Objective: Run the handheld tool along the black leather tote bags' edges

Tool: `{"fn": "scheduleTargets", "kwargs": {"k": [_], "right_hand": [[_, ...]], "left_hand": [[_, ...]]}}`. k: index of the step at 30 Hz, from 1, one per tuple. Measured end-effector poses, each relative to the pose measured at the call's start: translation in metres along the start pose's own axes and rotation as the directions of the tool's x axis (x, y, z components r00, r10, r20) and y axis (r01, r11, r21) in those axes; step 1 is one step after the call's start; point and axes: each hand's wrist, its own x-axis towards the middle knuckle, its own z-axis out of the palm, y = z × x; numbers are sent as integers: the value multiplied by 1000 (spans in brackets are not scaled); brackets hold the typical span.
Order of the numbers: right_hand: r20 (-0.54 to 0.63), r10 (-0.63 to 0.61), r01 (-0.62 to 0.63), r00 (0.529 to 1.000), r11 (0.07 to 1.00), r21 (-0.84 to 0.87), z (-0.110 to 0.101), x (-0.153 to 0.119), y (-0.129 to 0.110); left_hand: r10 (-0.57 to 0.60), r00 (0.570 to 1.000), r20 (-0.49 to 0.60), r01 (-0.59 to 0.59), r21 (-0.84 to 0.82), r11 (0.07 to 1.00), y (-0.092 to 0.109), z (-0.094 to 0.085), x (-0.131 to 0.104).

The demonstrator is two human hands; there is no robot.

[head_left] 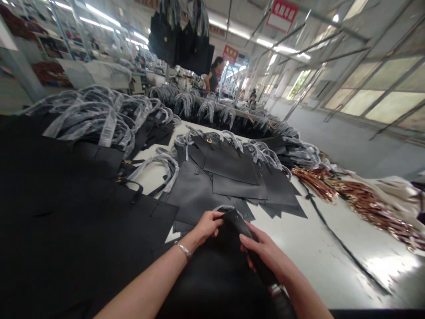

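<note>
Both hands are on one black leather bag panel close in front of me. My left hand pinches its upper edge near the corner. Around the folded right edge of the same panel wraps my right hand, thumb on top. A bit of plastic-wrapped handle shows just behind the panel's top corner. Beyond my hands lies a loose pile of black bag panels, their handles wrapped in clear plastic. The lower part of the held panel runs out of view in dark shadow.
A large stack of black panels covers the left side, with wrapped handles heaped behind. Brown leather straps with metal fittings lie at the right on the white table, near a black cord. Finished black bags hang overhead; a person stands farther back.
</note>
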Motion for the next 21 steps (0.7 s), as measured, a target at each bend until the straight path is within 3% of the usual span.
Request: {"fn": "scheduleTargets", "kwargs": {"k": [3,7,12,15,17,19,21], "right_hand": [[16,16,-17,1000,1000,13,2,0,-3],[-89,-14,17,996,999,34,2,-3,-6],[17,24,-24,1000,999,22,5,-9,-1],[-163,-20,21,986,1000,8,3,-8,0],[-275,-48,54,960,998,13,-4,-9,0],[-308,-47,59,950,998,29,-13,-14,4],[-308,-33,47,951,998,37,-23,-24,16]], "left_hand": [[-21,1000,7,21,-47,999,0,1,-5],[-64,996,-59,61,-52,997,-2,4,-10],[-1,1000,14,1,-25,1000,-5,9,-14],[-1,999,-38,9,205,979,-2,9,-21],[107,988,-109,-39,499,866,3,5,-28],[263,958,-114,-84,766,638,8,-1,-36],[348,936,-51,-113,893,436,9,-7,-41]]}}
